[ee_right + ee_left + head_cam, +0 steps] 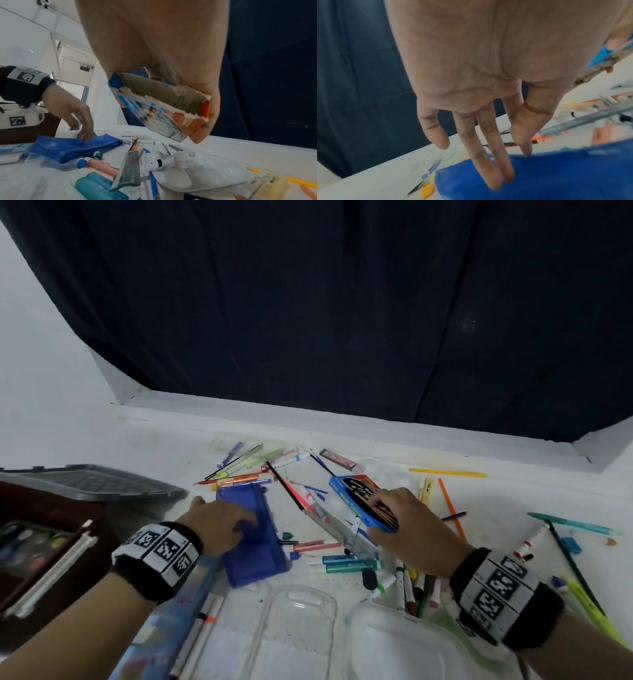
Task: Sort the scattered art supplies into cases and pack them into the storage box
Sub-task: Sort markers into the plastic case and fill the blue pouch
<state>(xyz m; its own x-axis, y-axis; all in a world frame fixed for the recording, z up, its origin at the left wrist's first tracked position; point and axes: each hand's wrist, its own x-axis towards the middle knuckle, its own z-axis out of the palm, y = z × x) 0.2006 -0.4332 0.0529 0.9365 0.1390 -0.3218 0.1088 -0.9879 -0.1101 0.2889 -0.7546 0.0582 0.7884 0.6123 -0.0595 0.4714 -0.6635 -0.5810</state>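
The head view looks down over the white table (pixel 496 501) from above. Each wrist view sits close under its palm — both share the blue case (pixel 556 175).

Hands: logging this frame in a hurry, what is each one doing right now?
Left hand: open, straight fingertips resting on the blue case.
Right hand: closed around the water colour box, lifted off the table.

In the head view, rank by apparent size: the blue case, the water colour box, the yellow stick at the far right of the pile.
1. blue case
2. water colour box, partly hidden by the right hand, so this gap is unsure
3. yellow stick, thin and farthest from the camera
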